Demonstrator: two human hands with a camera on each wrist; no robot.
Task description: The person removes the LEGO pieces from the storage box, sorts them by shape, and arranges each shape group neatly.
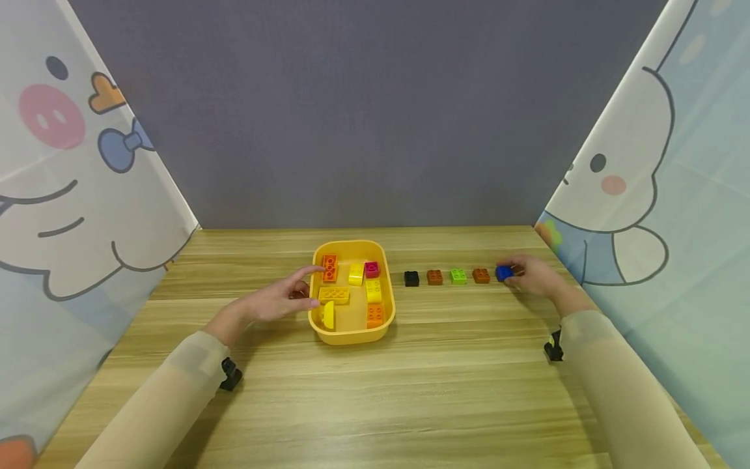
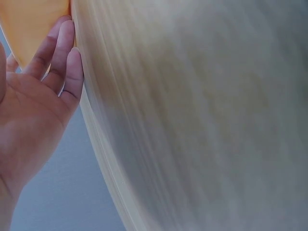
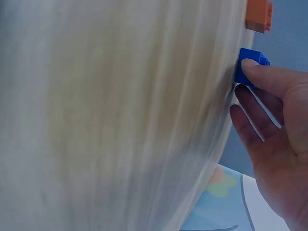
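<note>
At the right end of a row of bricks, my right hand point(image 1: 536, 277) pinches a blue toy brick point(image 1: 504, 273) between thumb and fingers. The right wrist view shows the thumb on the side of that blue brick point(image 3: 249, 67), low at the wooden surface. My left hand point(image 1: 278, 296) rests at the left side of a yellow tray point(image 1: 351, 338), index finger and thumb reaching over its rim. In the left wrist view the other fingers point(image 2: 60, 53) lie fairly straight against the tray's outer wall.
Left of the blue brick stand a brown brick point(image 1: 481, 275), a green brick point(image 1: 458, 277), another brown brick point(image 1: 435, 277) and a black brick point(image 1: 411, 279). Several yellow, orange and magenta bricks lie in the tray. A grey panel point(image 1: 363, 130) and printed cloths border the wooden table point(image 1: 375, 404).
</note>
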